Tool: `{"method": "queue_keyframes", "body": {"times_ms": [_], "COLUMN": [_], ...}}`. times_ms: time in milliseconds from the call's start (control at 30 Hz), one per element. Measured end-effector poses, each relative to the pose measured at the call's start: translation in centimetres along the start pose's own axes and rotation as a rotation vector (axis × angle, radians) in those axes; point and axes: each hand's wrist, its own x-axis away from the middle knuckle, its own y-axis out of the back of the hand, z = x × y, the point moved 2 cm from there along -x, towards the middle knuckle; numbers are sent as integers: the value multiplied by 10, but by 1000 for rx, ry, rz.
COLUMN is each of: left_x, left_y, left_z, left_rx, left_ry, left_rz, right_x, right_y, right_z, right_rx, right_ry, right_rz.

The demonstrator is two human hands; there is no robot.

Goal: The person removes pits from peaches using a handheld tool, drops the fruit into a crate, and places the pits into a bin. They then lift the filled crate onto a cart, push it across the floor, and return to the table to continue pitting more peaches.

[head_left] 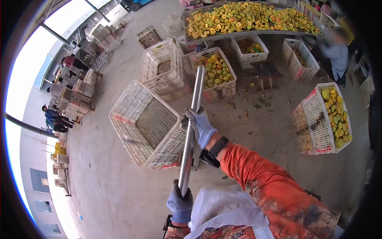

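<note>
A shiny metal pole (191,119) slants up the middle of the view. My left hand (180,202), in a blue and grey glove, is closed round its lower end. Higher up, my right hand (200,124), gloved alike and with a black band at the wrist, grips the pole near its middle. The pole's far end overlaps the left part of a crate of green and orange fruit (217,69); whether anything is fixed to that end is blurred. Just left of the pole stands a large white crate (135,119) with no fruit visible inside.
More stacked crates (163,63) stand behind. Halved fruit covers a metal table (250,36) at the top. A full crate stack (318,123) is at right, below a person (336,55). A small dark stool (266,71) and scraps lie ahead; other people are far left.
</note>
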Motion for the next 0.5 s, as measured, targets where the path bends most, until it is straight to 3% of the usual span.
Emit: {"method": "queue_keyframes", "body": {"times_ms": [67,100,133,200,233,267,333,367,400,467,500], "left_x": [-14,-21,-26,-48,-56,-65,-78,-84,-92,-97,-102], "left_y": [-13,-20,-24,-30,-37,-43,-55,-53,-53,-69,-71], "left_z": [-12,-14,-15,-29,-31,-31,-22,-24,-30,-24,-25], "left_rx": [-8,20,51,83,112,144,266,241,221,283,293], "left_ry": [-19,15,51,125,155,185,265,244,225,280,305], "left_rz": [-22,-29,-39,6,7,9,63,60,52,54,56], "right_x": [-15,-13,-23,-53,-33,-54,-110,-43,-38,-31,-30], "right_y": [-11,-4,-1,3,-8,5,34,10,26,64,90], "right_z": [22,26,19,7,35,18,-34,40,57,81,97], "right_rx": [473,840,836,1236,1170,1168,1584,1071,1086,1035,1095], "right_ry": [458,436,436,489,264,271,739,229,234,198,103], "right_rz": [140,-57,-62,61,-2,-12,107,112,117,385,316]}}
